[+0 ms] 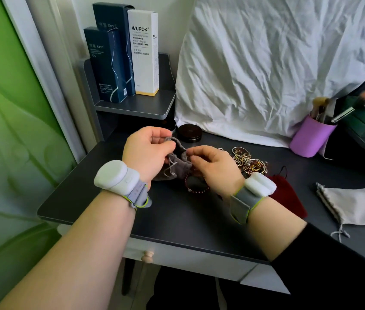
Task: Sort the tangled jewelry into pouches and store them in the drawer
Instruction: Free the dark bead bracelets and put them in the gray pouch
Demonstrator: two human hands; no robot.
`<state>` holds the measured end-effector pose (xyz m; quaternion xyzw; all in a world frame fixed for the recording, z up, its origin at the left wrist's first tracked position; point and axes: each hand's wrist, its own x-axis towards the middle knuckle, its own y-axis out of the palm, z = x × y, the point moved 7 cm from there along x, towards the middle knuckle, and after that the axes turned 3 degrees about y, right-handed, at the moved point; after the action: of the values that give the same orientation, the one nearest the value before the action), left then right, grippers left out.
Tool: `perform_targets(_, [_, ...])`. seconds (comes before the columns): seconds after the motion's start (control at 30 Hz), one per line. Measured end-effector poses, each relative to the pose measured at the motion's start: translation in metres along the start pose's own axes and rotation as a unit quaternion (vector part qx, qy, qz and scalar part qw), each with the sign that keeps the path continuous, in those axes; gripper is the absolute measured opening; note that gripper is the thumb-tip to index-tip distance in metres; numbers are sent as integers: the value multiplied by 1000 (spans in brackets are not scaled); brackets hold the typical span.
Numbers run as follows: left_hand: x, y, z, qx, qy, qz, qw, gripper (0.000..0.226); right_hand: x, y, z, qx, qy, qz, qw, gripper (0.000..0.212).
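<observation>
My left hand [148,151] pinches the rim of a small grey drawstring pouch [178,163] held over the dark desk [87,193]. My right hand [215,167] pinches the pouch's opposite rim, and together they hold its mouth apart. A dark red bead bracelet [194,186] lies on the desk just below the pouch, under my right palm. To the right sits a tangled heap of gold and silver jewelry [247,161]. A dark red pouch [289,198] lies partly hidden behind my right wrist. A beige pouch [356,206] rests flat at the far right.
A round dark tin [189,133] sits behind the hands. Three tall cosmetic boxes [123,54] stand on a raised shelf at the back left. A purple brush cup [311,139] stands at the right under a white cloth [277,63]. The drawer with a wooden knob [148,257] is shut.
</observation>
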<state>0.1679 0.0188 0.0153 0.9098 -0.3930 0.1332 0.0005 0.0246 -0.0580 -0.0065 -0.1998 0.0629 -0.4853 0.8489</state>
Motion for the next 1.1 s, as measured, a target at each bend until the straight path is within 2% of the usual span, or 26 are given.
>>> perform_targets(0.1, [2, -6, -2, 8, 12, -14, 1000, 27, -6, -1, 4, -192, -79, 11, 978, 26])
perform_targets(0.2, [1, -4, -1, 11, 13, -3, 1000, 27, -14, 6, -4, -330, -117, 78, 934, 36])
perform_targets(0.3, [-2, 1, 1, 13, 6, 11, 1000, 27, -22, 7, -15, -374, -115, 110, 914, 40])
perform_targets(0.53, [-13, 17, 8, 56, 1, 65, 996, 22, -34, -13, -27, -408, -110, 102, 901, 40])
perform_targets(0.67, [-19, 21, 7, 98, 21, 84, 991, 17, -41, -19, -27, -401, -111, 100, 904, 40])
perform_targets(0.9, [-32, 30, 9, 158, 46, 121, 979, 18, -47, -7, -6, -289, -123, 31, 949, 41])
perform_targets(1.1, [-34, 24, 11, 158, 50, 133, 977, 32, -42, 3, -7, -140, -47, -3, 989, 32])
